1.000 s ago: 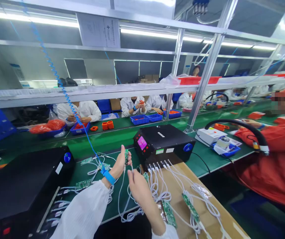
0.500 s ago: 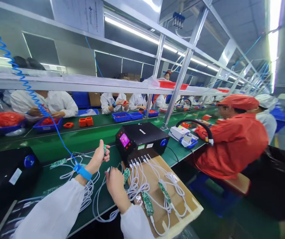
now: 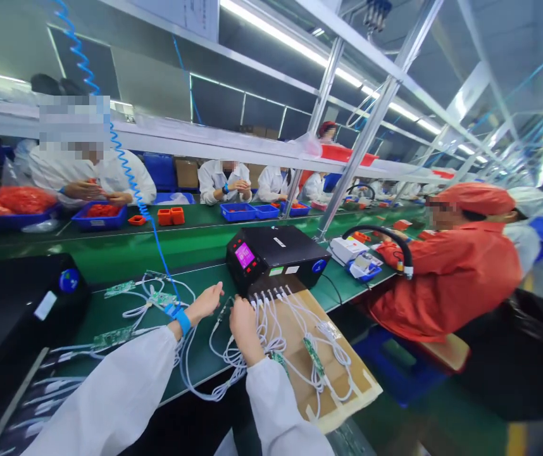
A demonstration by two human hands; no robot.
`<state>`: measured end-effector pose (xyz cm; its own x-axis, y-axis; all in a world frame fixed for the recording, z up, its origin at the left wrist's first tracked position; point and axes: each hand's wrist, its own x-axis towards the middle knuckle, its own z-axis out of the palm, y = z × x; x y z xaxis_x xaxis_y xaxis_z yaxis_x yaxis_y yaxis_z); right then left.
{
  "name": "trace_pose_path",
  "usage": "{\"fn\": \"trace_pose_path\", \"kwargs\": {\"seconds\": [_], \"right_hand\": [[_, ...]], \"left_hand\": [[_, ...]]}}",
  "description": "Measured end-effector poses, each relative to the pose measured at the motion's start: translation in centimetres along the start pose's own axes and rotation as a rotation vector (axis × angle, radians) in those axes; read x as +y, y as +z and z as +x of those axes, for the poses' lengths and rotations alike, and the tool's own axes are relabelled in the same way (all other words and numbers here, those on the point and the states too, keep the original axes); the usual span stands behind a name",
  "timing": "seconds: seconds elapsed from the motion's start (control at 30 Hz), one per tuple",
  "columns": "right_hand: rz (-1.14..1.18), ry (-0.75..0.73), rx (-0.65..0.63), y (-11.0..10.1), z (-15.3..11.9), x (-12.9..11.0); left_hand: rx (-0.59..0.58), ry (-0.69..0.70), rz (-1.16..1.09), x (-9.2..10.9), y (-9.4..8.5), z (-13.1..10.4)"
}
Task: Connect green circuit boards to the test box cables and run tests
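My left hand, with a blue wrist strap, hangs above the bench, its fingers loosely apart and nothing visible in them. Just right of it is my right hand, fingers closed in a pinch. A small green circuit board slants down from those fingertips, a white cable at its lower end. The exact grip is partly hidden by the hand. In front stands a black test box with a lit pink screen and white cables plugged into its front.
Beside my right sleeve, a cardboard sheet bears cables and another circuit board. Several boards and cables lie at left, near a second black box. A coiled blue cord hangs down. Co-workers sit opposite; a person in red sits at right.
The circuit board has left my left hand and now hangs at my right fingertips. My left hand has lowered and opened; my right hand has moved up towards the test box. The view has shifted slightly.
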<state>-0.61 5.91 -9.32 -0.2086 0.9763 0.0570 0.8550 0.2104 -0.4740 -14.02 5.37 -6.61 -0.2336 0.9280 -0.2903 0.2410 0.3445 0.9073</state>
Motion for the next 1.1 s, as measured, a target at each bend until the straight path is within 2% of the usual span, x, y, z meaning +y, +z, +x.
{"fn": "trace_pose_path", "kwargs": {"seconds": [0.1,0.2,0.37,0.5,0.63,0.83,0.97,1.03,1.1], "right_hand": [[0.089,-0.047,0.029,-0.1,0.2,0.3],[0.197,-0.138,0.036,-0.1,-0.1,0.9],[0.696,-0.282,0.009,0.5,-0.6,2.0],[0.899,-0.275,0.037,0.3,-0.8,2.3],[0.986,-0.208,-0.021,-0.4,-0.7,2.7],[0.995,-0.171,-0.069,-0.9,-0.8,3.2],[0.937,-0.210,-0.025,-1.3,-1.3,2.7],[0.897,-0.249,-0.027,-1.6,-1.7,2.4],[0.875,-0.295,-0.064,-1.7,-2.2,2.2]], "left_hand": [[0.041,0.078,0.073,-0.9,0.4,0.6],[0.005,0.203,0.155,-2.1,0.7,1.1],[-0.094,0.376,0.135,-2.5,2.1,0.2],[-0.138,0.452,0.153,-2.0,2.7,-1.3],[-0.191,0.578,0.163,-1.7,2.6,-1.6],[-0.175,0.582,0.165,-1.4,2.5,-2.0],[-0.147,0.581,0.116,-1.4,2.8,-2.2],[-0.079,0.544,0.094,-1.4,2.7,-1.7],[0.059,0.479,0.063,-1.3,2.2,-1.0]]}}
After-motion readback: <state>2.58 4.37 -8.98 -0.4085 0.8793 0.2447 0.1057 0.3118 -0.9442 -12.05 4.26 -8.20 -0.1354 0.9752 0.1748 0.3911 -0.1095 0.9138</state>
